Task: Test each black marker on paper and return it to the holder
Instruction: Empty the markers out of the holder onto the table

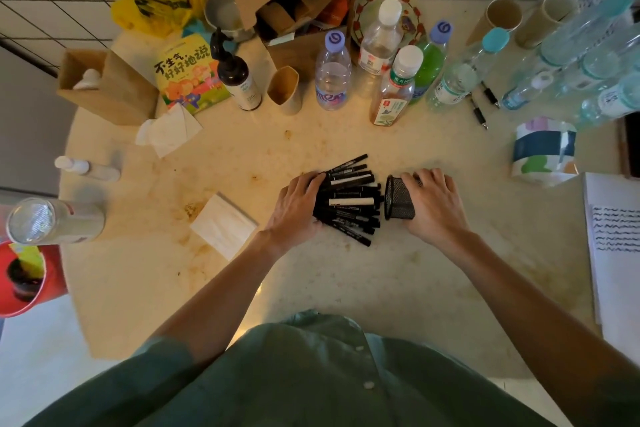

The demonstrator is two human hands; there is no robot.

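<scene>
My left hand [298, 205] lies at the left end of the pile of black markers [349, 199], fingers bent over the ends of the barrels and cupping them together; from this angle I can't be sure whether the fingertips actually close round any of them or only press against the bundle. The markers lie flat on the cream table [311, 281], fanned out side by side with their far ends pointing toward the black mesh holder [399, 197], which lies tipped on its side just to their right, its open mouth facing the pile. My right hand [433, 202] rests over the holder from the right, fingers curled across its mesh wall and gripping it. The nearest marker ends sit just beside the rim of the holder, almost touching it. Off at the right edge of the table lies the sheet of white paper [614, 236], already carrying rows of wavy black test lines, well apart from both hands. Along the back of the table stand several plastic bottles [332, 74], a dark pump bottle [238, 80] and a yellow picture book [188, 74], and a crumpled tissue [168, 130] lies in front of the book.
</scene>
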